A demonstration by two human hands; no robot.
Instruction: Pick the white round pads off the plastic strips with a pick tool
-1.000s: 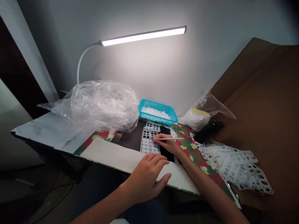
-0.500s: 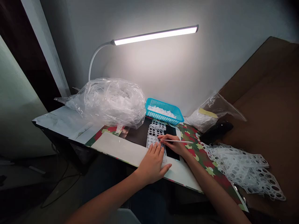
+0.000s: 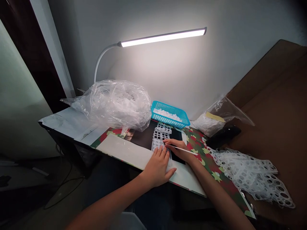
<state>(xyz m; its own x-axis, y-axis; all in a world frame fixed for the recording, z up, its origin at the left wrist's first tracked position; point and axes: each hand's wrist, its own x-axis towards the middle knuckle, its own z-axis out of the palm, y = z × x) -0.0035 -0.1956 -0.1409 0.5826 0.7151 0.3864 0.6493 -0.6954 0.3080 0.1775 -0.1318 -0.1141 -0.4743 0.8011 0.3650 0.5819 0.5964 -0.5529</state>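
"Shifting since a second ago?"

"Left hand [image 3: 157,169], moving off the pale board [image 3: 122,153] and now lying flat across the lower end of a perforated white plastic sheet [image 3: 159,137], fingers slightly apart, not gripping."

"Farther left of that hand?"

"Crumpled clear plastic bag [image 3: 112,105], bulging with white pieces, sitting beyond the board."

"Ahead of the fingertips?"

"Perforated sheet running away from them along a black mat [image 3: 141,139], toward a blue plastic basket [image 3: 165,118] holding white pellets [image 3: 166,115]."

"Right hand [image 3: 178,150]?"

"Hovering just beside the left hand's fingers, pinching a thin white stick [image 3: 183,150], its tip pointing left over the sheet."

"Right of that hand?"

"Camouflage-print mat [image 3: 199,150] stretching out beneath the wrist, a taped plastic bag [image 3: 209,123] and a dark object [image 3: 224,135] lying beyond it, and a heap of punched white plastic sheets [image 3: 251,175] spilling out toward brown cardboard [image 3: 271,95]."
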